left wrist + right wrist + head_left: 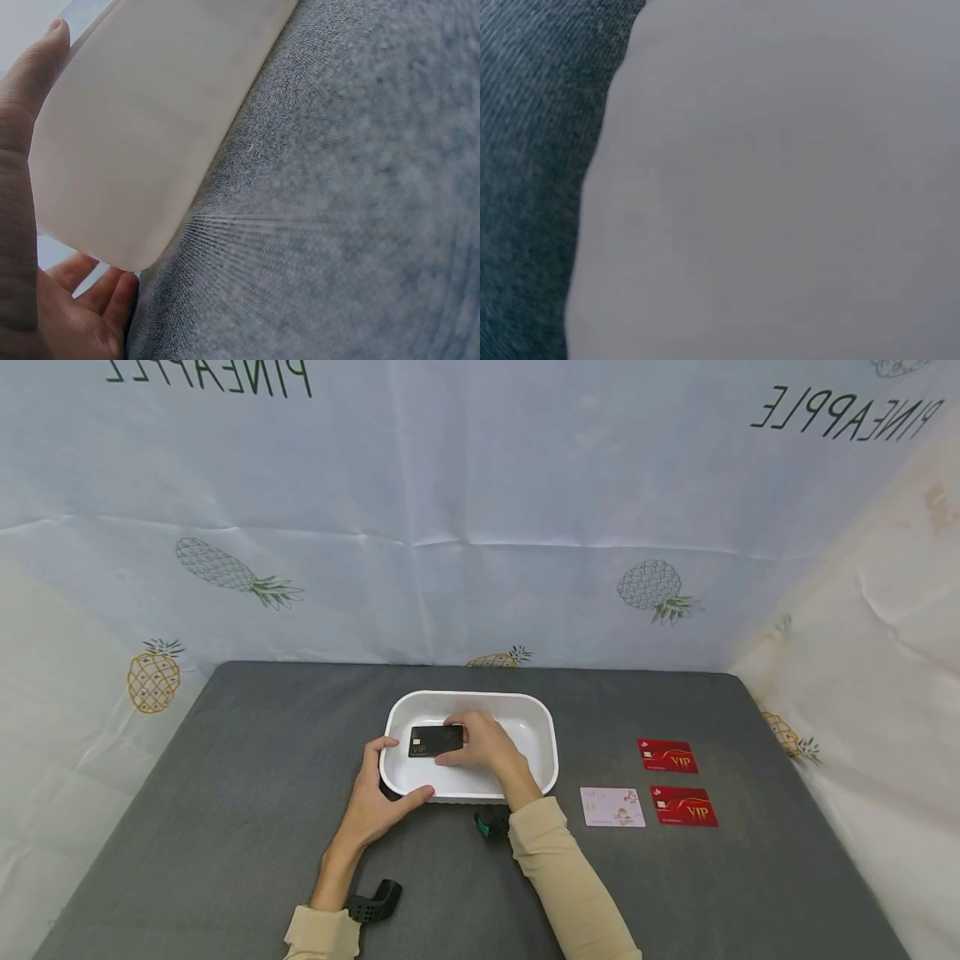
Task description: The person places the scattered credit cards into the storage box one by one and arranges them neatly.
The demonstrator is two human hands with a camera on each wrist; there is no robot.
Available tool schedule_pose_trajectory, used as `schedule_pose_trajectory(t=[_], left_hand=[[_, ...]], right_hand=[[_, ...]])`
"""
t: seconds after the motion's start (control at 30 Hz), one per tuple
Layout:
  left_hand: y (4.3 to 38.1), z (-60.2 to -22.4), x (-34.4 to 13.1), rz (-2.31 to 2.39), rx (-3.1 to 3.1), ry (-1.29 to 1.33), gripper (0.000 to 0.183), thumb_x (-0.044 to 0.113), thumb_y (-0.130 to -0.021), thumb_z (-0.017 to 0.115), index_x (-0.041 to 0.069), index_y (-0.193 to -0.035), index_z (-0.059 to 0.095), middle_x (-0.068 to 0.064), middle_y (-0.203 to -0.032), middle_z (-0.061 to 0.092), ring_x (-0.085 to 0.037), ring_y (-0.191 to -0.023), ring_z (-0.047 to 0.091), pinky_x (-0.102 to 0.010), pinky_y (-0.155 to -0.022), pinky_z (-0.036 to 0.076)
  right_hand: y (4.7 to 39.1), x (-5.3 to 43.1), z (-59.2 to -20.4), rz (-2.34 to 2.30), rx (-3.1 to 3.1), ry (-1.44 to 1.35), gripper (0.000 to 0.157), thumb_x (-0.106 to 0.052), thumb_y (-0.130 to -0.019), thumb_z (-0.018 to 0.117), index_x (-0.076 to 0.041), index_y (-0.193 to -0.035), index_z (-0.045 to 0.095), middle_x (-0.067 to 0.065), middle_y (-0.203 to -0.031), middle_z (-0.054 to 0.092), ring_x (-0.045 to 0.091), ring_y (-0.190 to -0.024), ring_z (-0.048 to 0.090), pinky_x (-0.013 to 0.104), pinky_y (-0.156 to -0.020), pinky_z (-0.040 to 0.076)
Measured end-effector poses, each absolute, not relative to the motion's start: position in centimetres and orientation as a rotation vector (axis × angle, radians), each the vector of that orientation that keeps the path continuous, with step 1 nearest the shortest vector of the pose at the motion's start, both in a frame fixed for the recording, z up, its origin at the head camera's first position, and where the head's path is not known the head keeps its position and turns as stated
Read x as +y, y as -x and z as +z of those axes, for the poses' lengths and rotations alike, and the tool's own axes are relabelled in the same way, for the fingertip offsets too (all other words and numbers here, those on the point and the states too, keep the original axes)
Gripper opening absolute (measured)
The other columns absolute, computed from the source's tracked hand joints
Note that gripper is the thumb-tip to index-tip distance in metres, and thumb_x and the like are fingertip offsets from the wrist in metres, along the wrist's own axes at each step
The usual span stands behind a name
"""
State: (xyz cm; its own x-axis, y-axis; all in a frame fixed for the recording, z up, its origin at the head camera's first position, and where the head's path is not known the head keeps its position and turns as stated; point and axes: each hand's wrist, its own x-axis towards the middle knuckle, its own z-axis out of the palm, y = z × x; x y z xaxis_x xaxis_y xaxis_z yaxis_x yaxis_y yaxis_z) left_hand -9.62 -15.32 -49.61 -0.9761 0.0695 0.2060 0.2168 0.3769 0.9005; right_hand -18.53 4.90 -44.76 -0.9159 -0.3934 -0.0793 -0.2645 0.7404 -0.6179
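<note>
Smooth plastic tray, rough matt cloth

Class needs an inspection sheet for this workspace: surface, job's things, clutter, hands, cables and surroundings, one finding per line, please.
Surface: grey tabletop, fabric-textured in the left wrist view.
Job's things: white tray; black VIP card over the tray's floor, contact unclear; pink card and two red VIP cards, upper and lower, lying right of the tray.
Clutter: nothing seen.
Hands: left hand grips the tray's near left corner; right hand pinches the black card's right end.
Cables: nothing seen.
Surroundings: pale fabric backdrop with pineapple prints and mirrored "PINEAPPLE" lettering.
</note>
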Motion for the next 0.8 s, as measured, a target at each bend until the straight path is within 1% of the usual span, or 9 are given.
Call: schedule_pose_trajectory(t=[0.1,0.33,0.47,0.8], left_hand=[[9.61,-49.58,-15.34,-1.662,-2.493,0.259,0.085,0.021,-0.078,0.086,0.005,-0.143,0.034,-0.024,-0.149,0.044,-0.038,-0.131,0.050,-0.058,-0.103,0.041],[9.67,-49.54,-15.37,-1.662,-2.487,0.255,0.084,0.021,-0.078,0.086,0.006,-0.142,0.034,-0.023,-0.148,0.045,-0.036,-0.129,0.052,-0.055,-0.102,0.042],[9.73,-49.59,-15.39,-1.654,-2.499,0.247,0.084,0.022,-0.078,0.086,0.006,-0.143,0.034,-0.021,-0.148,0.046,-0.035,-0.128,0.053,-0.053,-0.102,0.042],[9.65,-49.55,-15.33,-1.647,-2.501,0.254,0.084,0.021,-0.078,0.086,0.007,-0.143,0.034,-0.022,-0.148,0.045,-0.035,-0.129,0.052,-0.054,-0.102,0.042]], right_hand=[[18.57,4.83,-44.71,-0.920,2.741,0.533,0.063,-0.030,-0.074,0.092,-0.008,-0.129,0.070,0.002,-0.079,0.053,0.013,-0.072,0.044,0.025,-0.064,0.036],[18.56,4.77,-44.67,-0.912,2.759,0.531,0.063,-0.032,-0.074,0.093,-0.009,-0.127,0.070,0.003,-0.080,0.055,0.013,-0.073,0.045,0.025,-0.065,0.036],[18.54,4.76,-44.62,-0.918,2.750,0.513,0.062,-0.032,-0.074,0.092,-0.009,-0.128,0.070,0.002,-0.079,0.053,0.013,-0.072,0.045,0.025,-0.063,0.036],[18.46,5.02,-44.45,-0.944,2.706,0.492,0.065,-0.032,-0.075,0.091,-0.009,-0.130,0.068,0.002,-0.077,0.050,0.013,-0.071,0.043,0.024,-0.062,0.034]])
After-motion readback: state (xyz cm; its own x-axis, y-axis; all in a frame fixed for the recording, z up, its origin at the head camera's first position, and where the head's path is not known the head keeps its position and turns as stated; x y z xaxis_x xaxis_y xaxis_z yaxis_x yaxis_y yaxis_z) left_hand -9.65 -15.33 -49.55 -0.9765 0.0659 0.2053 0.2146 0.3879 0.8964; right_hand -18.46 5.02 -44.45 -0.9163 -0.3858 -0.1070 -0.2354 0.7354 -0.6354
